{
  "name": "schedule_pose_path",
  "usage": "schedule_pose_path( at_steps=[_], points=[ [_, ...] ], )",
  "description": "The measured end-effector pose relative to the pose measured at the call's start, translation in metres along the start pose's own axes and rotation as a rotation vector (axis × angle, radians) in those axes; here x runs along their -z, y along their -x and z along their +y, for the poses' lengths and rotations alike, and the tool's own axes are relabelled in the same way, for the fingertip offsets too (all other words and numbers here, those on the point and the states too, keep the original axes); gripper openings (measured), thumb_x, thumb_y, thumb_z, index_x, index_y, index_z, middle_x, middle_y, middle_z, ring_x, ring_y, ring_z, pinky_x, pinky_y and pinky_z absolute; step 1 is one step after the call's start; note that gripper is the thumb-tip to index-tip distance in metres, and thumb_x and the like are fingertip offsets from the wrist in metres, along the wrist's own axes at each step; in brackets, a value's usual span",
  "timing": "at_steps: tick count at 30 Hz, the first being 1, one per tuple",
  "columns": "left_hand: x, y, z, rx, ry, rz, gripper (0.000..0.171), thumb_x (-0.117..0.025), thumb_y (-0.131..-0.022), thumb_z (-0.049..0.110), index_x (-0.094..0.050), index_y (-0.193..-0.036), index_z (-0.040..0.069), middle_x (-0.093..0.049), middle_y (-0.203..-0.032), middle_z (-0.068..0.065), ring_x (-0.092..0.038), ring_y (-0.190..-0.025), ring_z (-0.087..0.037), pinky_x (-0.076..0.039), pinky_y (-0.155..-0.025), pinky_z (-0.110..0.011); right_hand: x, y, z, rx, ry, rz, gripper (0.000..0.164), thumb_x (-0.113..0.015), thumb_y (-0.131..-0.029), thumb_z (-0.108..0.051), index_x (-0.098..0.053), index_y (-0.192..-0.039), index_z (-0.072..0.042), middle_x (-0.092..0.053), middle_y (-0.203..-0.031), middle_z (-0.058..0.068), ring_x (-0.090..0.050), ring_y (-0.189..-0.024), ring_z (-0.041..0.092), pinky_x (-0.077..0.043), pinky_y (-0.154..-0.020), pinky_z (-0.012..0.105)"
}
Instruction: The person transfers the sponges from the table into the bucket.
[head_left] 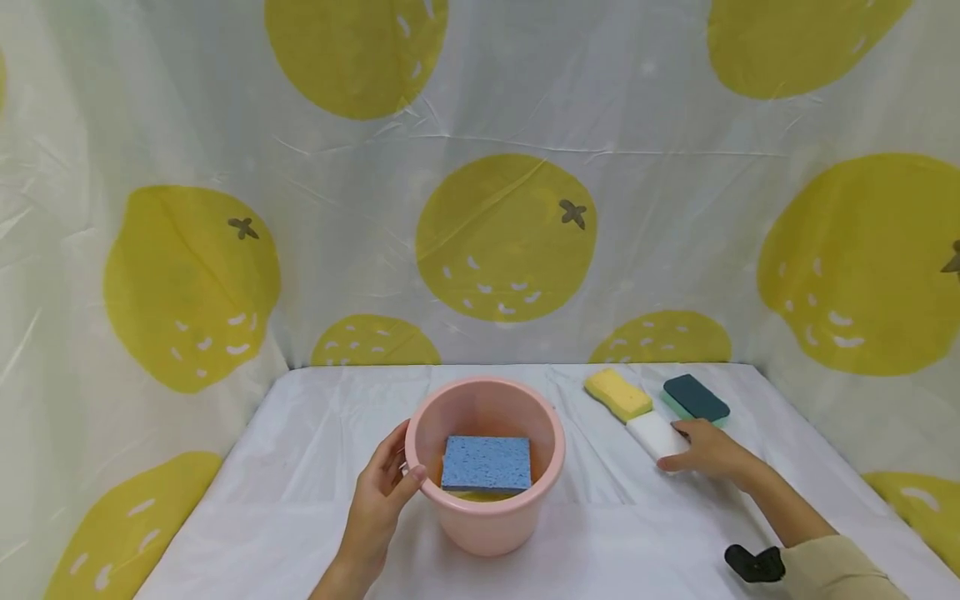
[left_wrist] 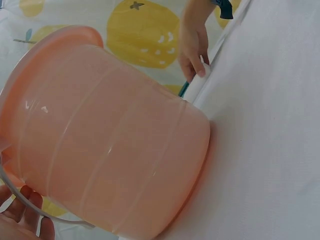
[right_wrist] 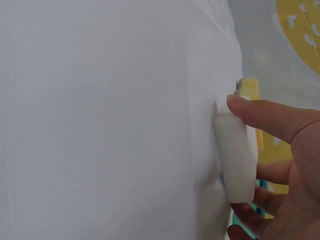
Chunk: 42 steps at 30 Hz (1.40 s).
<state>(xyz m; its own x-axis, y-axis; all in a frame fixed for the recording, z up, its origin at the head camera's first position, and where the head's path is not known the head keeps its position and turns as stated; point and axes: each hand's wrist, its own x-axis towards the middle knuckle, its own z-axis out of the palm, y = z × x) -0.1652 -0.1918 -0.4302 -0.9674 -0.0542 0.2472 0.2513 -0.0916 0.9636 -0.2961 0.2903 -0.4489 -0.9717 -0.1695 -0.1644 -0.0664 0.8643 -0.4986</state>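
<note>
Fingers of the right hand (head_left: 708,450) seem to pinch a long white block (head_left: 654,437); left hand (head_left: 378,500) grips a round pink plastic bucket (head_left: 491,529).

The right sleeve (head_left: 842,570) is beige; a rounded black piece (head_left: 753,565) juts beside it

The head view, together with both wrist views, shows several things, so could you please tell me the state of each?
Pink bucket, upright, open-topped.
Bucket handle, swung down.
Blue sponge, inside the bucket, broad face showing.
White block, gripped; whether lifted is unclear.
Yellow sponge, lying at the white block's far end.
Green sponge, lying dark side up.
White cloth, spread, creased.
Left hand, holding the bucket's rim.
Right hand, gripping the white block.
</note>
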Motion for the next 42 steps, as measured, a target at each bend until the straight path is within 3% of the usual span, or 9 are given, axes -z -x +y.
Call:
schedule_pose_path(
  at_steps=[6,11,17,25,42],
  points=[
    [0.001,0.001,-0.001,-0.015,0.016,-0.003,0.061,-0.065,-0.099,0.004,-0.044,-0.156,0.009,-0.046,-0.156,-0.008,-0.046,-0.140,-0.028,-0.050,-0.101,-0.028,0.000,-0.001,-0.005,0.006,-0.043,0.010,0.099,-0.089,-0.081,-0.035,-0.037,-0.147,0.018,-0.042,-0.143,0.043,-0.043,-0.129,0.057,-0.040,-0.102,0.071],
    [0.002,0.003,-0.001,-0.009,0.016,0.001,0.061,-0.065,-0.099,0.005,-0.044,-0.156,0.009,-0.046,-0.156,-0.009,-0.045,-0.141,-0.029,-0.050,-0.101,-0.028,0.006,0.000,-0.007,0.004,-0.012,0.009,0.086,-0.086,-0.082,-0.026,-0.044,-0.144,0.016,-0.045,-0.141,0.040,-0.048,-0.123,0.051,-0.044,-0.098,0.068],
    [0.002,0.003,0.000,0.000,0.008,-0.001,0.061,-0.064,-0.100,0.006,-0.043,-0.157,0.008,-0.045,-0.157,-0.009,-0.044,-0.141,-0.031,-0.050,-0.100,-0.028,0.015,0.003,-0.004,0.025,0.005,-0.017,0.079,-0.085,-0.083,-0.023,-0.048,-0.143,0.014,-0.050,-0.138,0.037,-0.052,-0.116,0.047,-0.048,-0.093,0.064],
    [0.002,0.001,0.002,-0.004,0.011,-0.007,0.061,-0.064,-0.100,0.005,-0.042,-0.157,0.009,-0.044,-0.158,-0.009,-0.044,-0.141,-0.030,-0.050,-0.100,-0.028,0.031,0.010,-0.008,0.077,-0.042,-0.054,0.075,-0.084,-0.081,-0.017,-0.051,-0.143,0.008,-0.056,-0.132,0.027,-0.054,-0.110,0.037,-0.052,-0.087,0.051],
    [0.000,0.000,0.001,-0.006,-0.001,-0.010,0.061,-0.064,-0.101,0.007,-0.042,-0.157,0.008,-0.044,-0.158,-0.009,-0.045,-0.141,-0.027,-0.050,-0.100,-0.027,0.058,0.015,-0.036,0.196,-0.063,-0.015,0.068,-0.079,-0.085,-0.015,-0.051,-0.144,0.006,-0.058,-0.136,0.024,-0.056,-0.111,0.033,-0.052,-0.086,0.046]
  ],
)
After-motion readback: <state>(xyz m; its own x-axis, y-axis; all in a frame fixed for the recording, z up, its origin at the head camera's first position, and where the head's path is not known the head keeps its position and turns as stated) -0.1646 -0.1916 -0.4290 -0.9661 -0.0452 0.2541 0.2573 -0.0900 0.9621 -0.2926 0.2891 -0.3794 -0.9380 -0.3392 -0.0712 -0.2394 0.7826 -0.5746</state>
